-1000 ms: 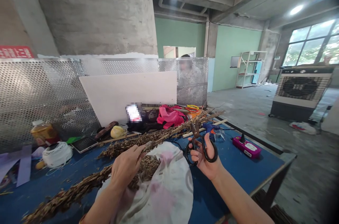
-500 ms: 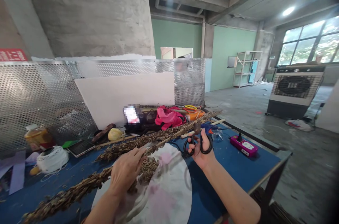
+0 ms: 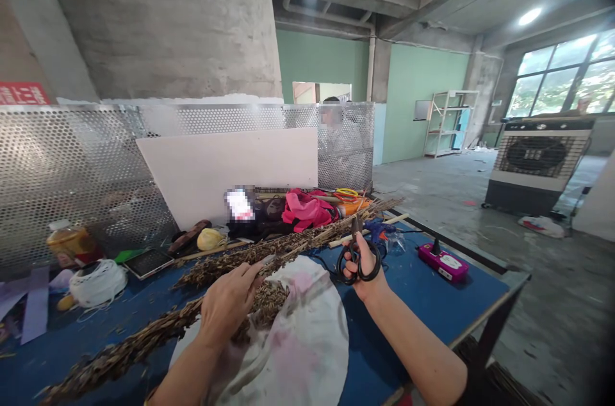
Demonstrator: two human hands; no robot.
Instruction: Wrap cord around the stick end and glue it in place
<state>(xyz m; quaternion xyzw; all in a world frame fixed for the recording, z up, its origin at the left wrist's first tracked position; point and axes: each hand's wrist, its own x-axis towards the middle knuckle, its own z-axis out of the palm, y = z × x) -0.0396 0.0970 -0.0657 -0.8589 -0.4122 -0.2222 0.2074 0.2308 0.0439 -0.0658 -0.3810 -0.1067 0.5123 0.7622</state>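
Note:
In my right hand (image 3: 366,270) is a pair of black-handled scissors (image 3: 355,227), with fingers through the loops and the blades pointing up and away, nearly together. My left hand (image 3: 229,303) is closed over dried brown plant stalks (image 3: 300,251); its fingertips pinch near their upper end. Under that hand, crumbled seed-like bits (image 3: 270,298) lie on a round white cloth (image 3: 314,335) with pinkish stains. Another dried bundle (image 3: 125,349) stretches to the lower left, partly behind my left wrist. The scissors are apart from the stalks.
A blue table (image 3: 461,307) bears everything. A purple power strip (image 3: 442,262) and blue glue gun (image 3: 382,228) lie right. Pink cloth (image 3: 307,209), white string (image 3: 98,283) and a bottle (image 3: 67,243) line the back. Behind the mesh partition (image 3: 346,166) is a person.
The scissor handles have come closer together and the blades have narrowed. My right hand has turned slightly. My left hand stays on the dried stalks.

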